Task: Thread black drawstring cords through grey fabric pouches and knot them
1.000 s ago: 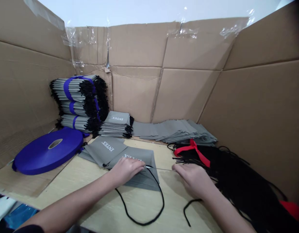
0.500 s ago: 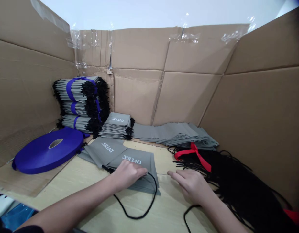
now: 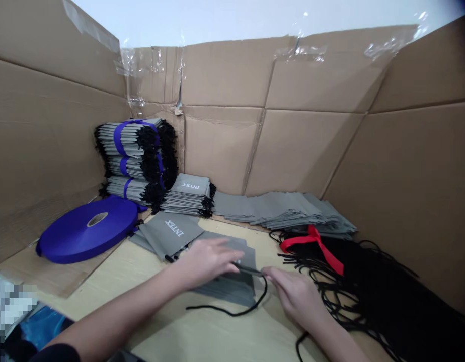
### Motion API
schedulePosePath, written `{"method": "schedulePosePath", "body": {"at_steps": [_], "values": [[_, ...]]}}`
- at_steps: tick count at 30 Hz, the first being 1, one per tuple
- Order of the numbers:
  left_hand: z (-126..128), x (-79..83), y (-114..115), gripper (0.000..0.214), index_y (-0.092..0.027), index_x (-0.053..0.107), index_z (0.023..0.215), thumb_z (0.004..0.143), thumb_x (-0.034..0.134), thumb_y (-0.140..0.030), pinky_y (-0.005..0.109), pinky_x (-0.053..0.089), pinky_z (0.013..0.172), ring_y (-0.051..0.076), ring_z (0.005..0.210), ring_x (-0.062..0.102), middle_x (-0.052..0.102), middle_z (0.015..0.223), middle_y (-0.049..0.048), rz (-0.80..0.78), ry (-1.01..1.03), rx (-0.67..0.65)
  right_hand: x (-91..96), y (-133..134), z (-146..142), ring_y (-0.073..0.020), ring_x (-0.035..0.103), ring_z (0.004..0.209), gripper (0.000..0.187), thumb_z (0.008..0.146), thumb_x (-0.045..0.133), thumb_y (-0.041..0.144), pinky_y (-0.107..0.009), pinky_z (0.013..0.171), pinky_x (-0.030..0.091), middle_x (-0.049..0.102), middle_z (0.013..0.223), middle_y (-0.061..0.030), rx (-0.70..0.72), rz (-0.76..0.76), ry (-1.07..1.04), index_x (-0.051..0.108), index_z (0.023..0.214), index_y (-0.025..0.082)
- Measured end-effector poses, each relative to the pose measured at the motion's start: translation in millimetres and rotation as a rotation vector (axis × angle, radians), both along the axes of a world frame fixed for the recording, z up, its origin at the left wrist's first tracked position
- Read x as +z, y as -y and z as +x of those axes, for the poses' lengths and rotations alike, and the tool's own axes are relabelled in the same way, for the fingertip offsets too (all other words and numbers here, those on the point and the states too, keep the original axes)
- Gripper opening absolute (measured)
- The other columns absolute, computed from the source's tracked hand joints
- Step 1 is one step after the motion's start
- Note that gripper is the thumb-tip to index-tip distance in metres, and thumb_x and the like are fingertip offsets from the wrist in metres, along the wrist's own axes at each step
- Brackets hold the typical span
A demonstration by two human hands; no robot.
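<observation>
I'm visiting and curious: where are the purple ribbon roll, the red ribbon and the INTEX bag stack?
Purple ribbon roll [image 3: 68, 237]: head view, on its flat top face.
Red ribbon [image 3: 313, 237]: head view, on its knot.
INTEX bag stack [image 3: 190, 187]: head view, on the top bag's lettering.

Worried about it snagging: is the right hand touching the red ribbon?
Apart: the head view shows the right hand short of the red ribbon, with black cords between.

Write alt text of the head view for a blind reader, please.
The left hand rests on a grey drawstring bag on a wooden board; the right hand pinches its black cord. A purple ribbon roll lies behind.
</observation>
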State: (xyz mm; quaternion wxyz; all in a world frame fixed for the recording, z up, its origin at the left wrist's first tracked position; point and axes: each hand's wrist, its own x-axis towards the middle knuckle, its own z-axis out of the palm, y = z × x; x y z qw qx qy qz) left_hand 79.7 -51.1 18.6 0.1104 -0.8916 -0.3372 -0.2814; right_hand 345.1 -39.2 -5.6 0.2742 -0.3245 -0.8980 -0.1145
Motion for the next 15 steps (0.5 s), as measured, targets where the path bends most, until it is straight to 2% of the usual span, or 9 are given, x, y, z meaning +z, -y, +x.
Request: {"method": "schedulePosePath", "body": {"at_steps": [2,3,6,8,10,13,15], "values": [[-30.6,9.5,-8.5,0.032,-0.025,0.06,0.112,0.085,0.052,-0.04,0.034,0.043,0.088,0.025,0.109,0.053,0.065,0.107,0.0075,-0.047,0.1,0.166,1.5,-9.1,13.4,-0.0156,0.065,0.058,0.028,0.09,0.033,0.018,-0.023,0.051,0.044,0.071,0.071,-0.0047,-0.066,-0.022,-0.083,0.061,0.09,0.019],[-45.2,12.2,-12.9,0.029,-0.024,0.063,0.107,0.084,0.054,-0.04,0.033,0.044,0.086,0.024,0.105,0.056,0.066,0.104,0.0074,-0.093,0.168,0.206,2.0,-13.0,19.6,-0.0166,0.067,0.061,0.027,0.09,0.034,0.02,-0.023,0.053,0.046,0.072,0.075,-0.0055,-0.085,-0.033,-0.119,0.061,0.091,0.02],[-73.0,11.3,-23.8,0.022,-0.02,0.068,0.086,0.086,0.052,-0.035,0.026,0.047,0.077,0.018,0.085,0.062,0.069,0.088,0.0052,-0.262,0.371,0.184,1.4,-20.3,30.7,-0.0189,0.069,0.07,0.026,0.09,0.037,0.024,-0.024,0.058,0.049,0.073,0.085,-0.0064,-0.108,-0.097,-0.185,0.062,0.094,0.021],[-75.7,5.8,-27.5,0.02,-0.02,0.067,0.088,0.084,0.054,-0.035,0.026,0.046,0.078,0.018,0.087,0.062,0.069,0.091,0.0046,-0.312,0.422,0.159,-0.5,-21.5,31.4,-0.0194,0.069,0.07,0.027,0.09,0.037,0.026,-0.025,0.057,0.05,0.073,0.084,-0.0057,-0.107,-0.161,-0.19,0.063,0.095,0.022],[-70.5,-0.1,-28.3,0.022,-0.021,0.064,0.095,0.081,0.057,-0.038,0.028,0.045,0.081,0.019,0.092,0.06,0.067,0.097,0.0042,-0.295,0.438,0.209,-2.5,-21.1,28.6,-0.0199,0.069,0.072,0.028,0.09,0.036,0.027,-0.025,0.059,0.051,0.073,0.085,-0.0055,-0.097,-0.217,-0.192,0.063,0.095,0.022],[-61.2,-6.8,-27.2,0.033,-0.023,0.057,0.106,0.078,0.061,-0.04,0.028,0.045,0.079,0.02,0.095,0.059,0.065,0.103,0.0038,-0.254,0.489,0.296,-3.9,-19.4,22.9,-0.0204,0.068,0.075,0.029,0.09,0.034,0.029,-0.026,0.061,0.05,0.072,0.088,-0.0066,-0.093,-0.284,-0.198,0.062,0.096,0.022],[-58.6,-10.2,-26.4,0.042,-0.024,0.05,0.116,0.079,0.06,-0.039,0.027,0.046,0.078,0.019,0.095,0.059,0.063,0.107,0.0038,-0.243,0.534,0.278,-3.7,-17.7,19.9,-0.0208,0.068,0.075,0.031,0.091,0.033,0.031,-0.027,0.061,0.05,0.072,0.086,-0.0074,-0.088,-0.332,-0.191,0.062,0.096,0.022]]}}
